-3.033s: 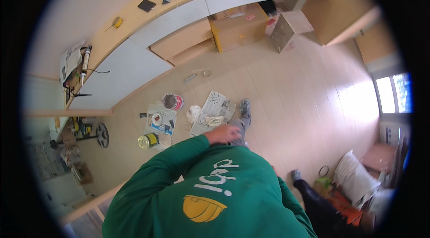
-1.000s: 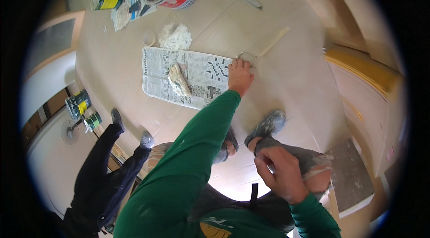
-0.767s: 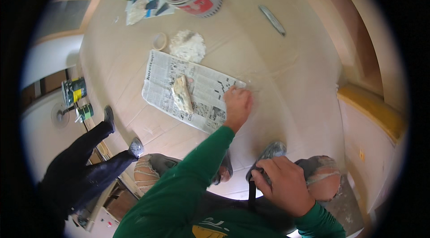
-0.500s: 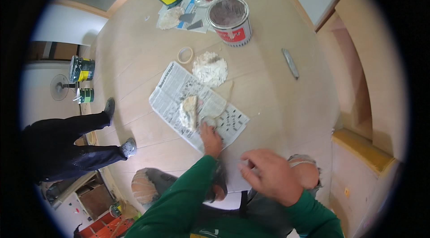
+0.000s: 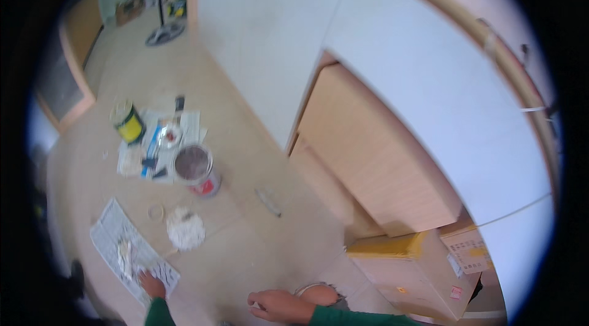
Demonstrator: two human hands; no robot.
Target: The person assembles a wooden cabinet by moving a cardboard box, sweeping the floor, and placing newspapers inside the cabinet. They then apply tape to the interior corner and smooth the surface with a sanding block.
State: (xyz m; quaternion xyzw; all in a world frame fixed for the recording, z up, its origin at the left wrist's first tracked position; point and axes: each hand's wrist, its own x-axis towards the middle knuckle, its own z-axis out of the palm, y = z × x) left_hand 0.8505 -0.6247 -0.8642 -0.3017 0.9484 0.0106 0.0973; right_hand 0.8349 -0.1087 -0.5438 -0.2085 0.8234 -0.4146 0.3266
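Fingers of the left hand [image 5: 151,283] press flat, spread on the newspaper [image 5: 132,251]; right hand [image 5: 281,306] hovers, fingers loosely curled, holding nothing.

Left hand [image 5: 151,284] rests on newspaper [image 5: 132,251]; open can [image 5: 195,168] stands beyond.

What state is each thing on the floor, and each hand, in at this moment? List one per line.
Red paint can: open, upright.
Yellow can: upright.
Newspaper sheet: spread flat.
Left hand: resting on the newspaper sheet.
Right hand: empty, low by the floor.
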